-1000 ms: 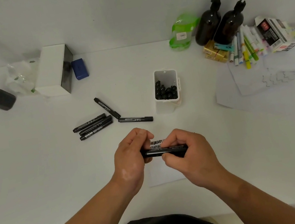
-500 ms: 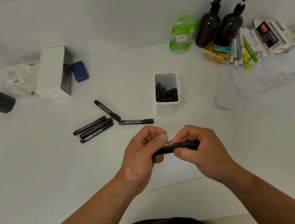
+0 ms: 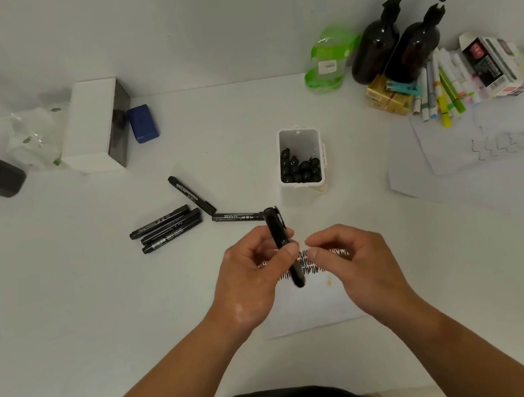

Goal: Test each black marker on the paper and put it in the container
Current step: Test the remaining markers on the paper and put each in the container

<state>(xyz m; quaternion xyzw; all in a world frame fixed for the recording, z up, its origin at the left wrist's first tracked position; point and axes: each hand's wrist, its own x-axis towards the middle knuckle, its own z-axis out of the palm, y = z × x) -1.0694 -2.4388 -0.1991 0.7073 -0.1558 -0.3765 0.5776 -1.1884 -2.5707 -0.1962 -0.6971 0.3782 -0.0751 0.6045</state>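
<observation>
My left hand [image 3: 254,277] pinches a capped black marker [image 3: 280,240], which stands nearly upright over the white paper [image 3: 310,311]. The paper carries a band of black scribbles [image 3: 309,261]. My right hand [image 3: 351,263] hovers just right of the marker with curled fingers and holds nothing. The white container [image 3: 298,138] stands beyond the hands with several black markers inside. Several loose black markers [image 3: 168,227] lie on the table to the left, one more [image 3: 237,217] just behind the held marker.
Far right are two dark pump bottles [image 3: 377,44], a green packet [image 3: 329,59], coloured pens [image 3: 440,92], boxes and sheets of paper [image 3: 477,169]. Far left stand a white box [image 3: 92,122], a blue case [image 3: 142,123], plastic wrap and a clear case.
The marker was held level by both hands. Now my right hand has let go and my left hand has turned the marker upright.
</observation>
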